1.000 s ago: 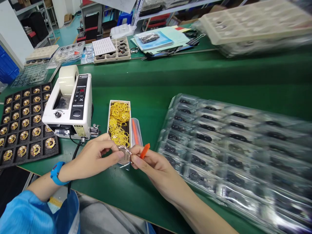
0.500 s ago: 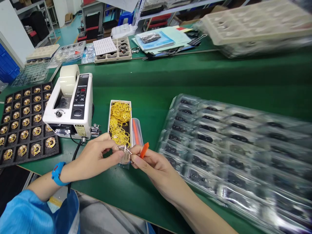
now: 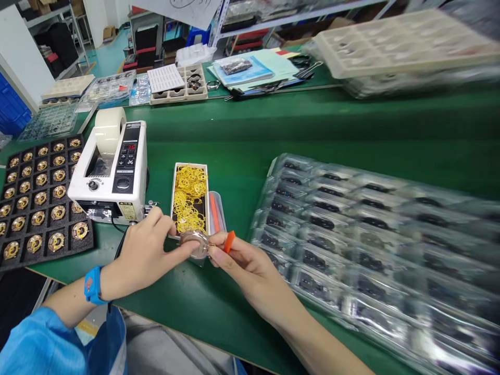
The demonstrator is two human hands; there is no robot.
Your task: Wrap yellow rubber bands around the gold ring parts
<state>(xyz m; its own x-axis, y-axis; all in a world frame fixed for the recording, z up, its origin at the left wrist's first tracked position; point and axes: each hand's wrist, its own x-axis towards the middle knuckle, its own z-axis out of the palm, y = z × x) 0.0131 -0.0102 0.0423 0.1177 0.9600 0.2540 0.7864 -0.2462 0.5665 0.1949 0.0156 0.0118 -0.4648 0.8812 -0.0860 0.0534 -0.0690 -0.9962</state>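
A round, shiny metal watch case (image 3: pixel 200 245) with clear film about it is held between both hands, in front of a white box. My left hand (image 3: pixel 146 247) presses its thumb on the face of the case, the index finger bent near the rim; whether other fingers support it underneath is hidden. At the case's right edge, my right hand (image 3: pixel 244 260) pinches it between thumb and fingers. An orange pointed tool (image 3: pixel 229 241) is tucked between the right fingers. Just behind, the white box (image 3: pixel 207 195) holds a heap of thin yellow rings (image 3: pixel 189 198).
A tape dispenser (image 3: pixel 135 179) stands left, beside a black foam tray (image 3: pixel 47 242) of gold round parts. Clear blister trays (image 3: pixel 312 234) with black parts cover the right. A small clear container (image 3: pixel 219 208) holds an orange strip. Beige trays (image 3: pixel 390 44) and papers (image 3: pixel 269 65) lie behind.
The left index finger has lifted off the watch case while its thumb stays on the face. The case has turned to show its round face more. The right hand keeps its pinch.
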